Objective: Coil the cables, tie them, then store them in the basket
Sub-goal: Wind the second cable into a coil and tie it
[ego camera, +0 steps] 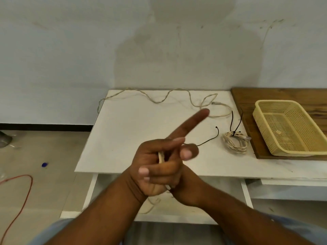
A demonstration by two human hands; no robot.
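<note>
The left hand (148, 156) and right hand (177, 183) are locked together just in front of the worktop (123, 138). The left hand grips a small bundle of cream cable (161, 157) with its forefinger stuck out straight. The right hand's fingers curl across below it, round the same bundle as far as I can make out. A black tie (208, 140) trails from the hands onto the worktop.

The risk, I judge, is slack: if either grip eases before the tie is cinched, the loops could spring apart, and the free tie end could slip out.

Most of the bundle is hidden inside the hands, so its size and any knot cannot be seen. A pale loop hangs below the wrists. Whether it joins the loose cable (159, 100) at the back is unclear. One tied coil (235, 142) lies near the basket (261, 128), not in it.
</note>
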